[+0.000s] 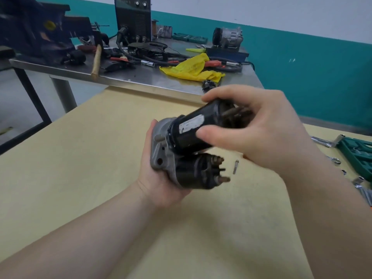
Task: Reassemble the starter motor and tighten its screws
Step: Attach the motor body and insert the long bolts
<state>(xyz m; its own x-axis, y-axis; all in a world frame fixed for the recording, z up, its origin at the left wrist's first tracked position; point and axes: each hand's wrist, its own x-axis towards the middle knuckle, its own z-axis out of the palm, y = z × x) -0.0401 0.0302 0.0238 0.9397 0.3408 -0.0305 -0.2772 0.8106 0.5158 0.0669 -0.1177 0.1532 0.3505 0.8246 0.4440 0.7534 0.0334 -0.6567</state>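
I hold the starter motor (181, 150) in the air above the tan table (100, 158). My left hand (157, 178) cups its grey nose housing (161, 154) and the black solenoid (193, 174) from below. My right hand (251, 129) grips the black cylindrical motor body (191, 127), thumb on its near side and fingers over the rear end, where brown internal parts show. A small silver screw (235, 167) lies on the table just right of the solenoid terminals.
A green socket-set case (356, 154), a ratchet (322, 140) and loose sockets (336, 160) lie at the right edge. Behind stands a steel bench (120, 77) with a yellow rag (191, 68), a hammer (96, 61), cables, a vise and a black machine.
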